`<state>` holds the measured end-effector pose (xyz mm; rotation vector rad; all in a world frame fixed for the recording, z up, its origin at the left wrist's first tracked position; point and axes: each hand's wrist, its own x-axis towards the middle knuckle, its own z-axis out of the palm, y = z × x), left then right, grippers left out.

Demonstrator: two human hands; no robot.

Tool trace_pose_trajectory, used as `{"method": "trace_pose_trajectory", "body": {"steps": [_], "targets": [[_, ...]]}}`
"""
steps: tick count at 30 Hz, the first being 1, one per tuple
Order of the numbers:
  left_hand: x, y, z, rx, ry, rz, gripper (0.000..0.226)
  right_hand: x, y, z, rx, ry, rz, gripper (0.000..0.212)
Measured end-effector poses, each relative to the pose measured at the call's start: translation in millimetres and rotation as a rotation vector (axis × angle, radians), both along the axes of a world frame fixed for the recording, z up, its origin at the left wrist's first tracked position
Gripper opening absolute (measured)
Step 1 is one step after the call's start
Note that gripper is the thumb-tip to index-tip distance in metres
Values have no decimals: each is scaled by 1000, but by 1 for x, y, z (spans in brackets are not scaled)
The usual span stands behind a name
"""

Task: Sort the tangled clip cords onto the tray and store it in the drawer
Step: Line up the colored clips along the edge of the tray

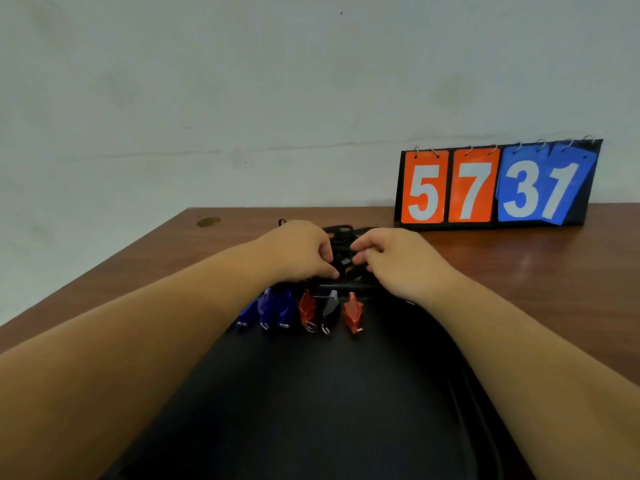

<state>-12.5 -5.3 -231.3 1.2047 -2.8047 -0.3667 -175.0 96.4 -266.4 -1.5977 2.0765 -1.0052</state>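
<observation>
The left hand (298,252) and right hand (394,258) both pinch the black tangle of cords (341,236) on the counter (519,271) at the dark tray's (311,393) far edge, where blue, red and grey clips (306,310) lie in a row.

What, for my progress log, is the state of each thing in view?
left hand: grips the tangled cords.
right hand: pinches the same tangle.
tangled cords: bunched, unsorted, beyond the tray.
tray: on the table, clips along its far edge.
blue clips: lying on tray.
red clips: lying on tray.
scoreboard: upright, reading 57 31.
</observation>
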Motion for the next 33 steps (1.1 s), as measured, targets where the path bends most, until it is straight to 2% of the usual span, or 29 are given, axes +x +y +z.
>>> {"method": "trace_pose_trajectory", "body": {"steps": [3,7,16,20,25,30,33], "targets": [[-4,-5,-3,-28,-14,5,25,-2,-1,-1,45,92,19,38],[-2,-8,0,-29,80,6,20,-1,0,-1,9,121,33,35],[10,-6,7,126,402,-58,18,-5,1,2,-246,-189,-51,16],[13,-6,7,182,434,-71,22,-2,1,3,-289,-252,-73,12],[18,-9,4,244,473,-78,18,-1,-3,3,-301,-285,-97,16],[19,-10,9,292,515,-73,19,1,-2,4,-296,-369,-20,17],[19,-9,13,286,455,-98,19,0,0,4,-302,-337,5,16]]}}
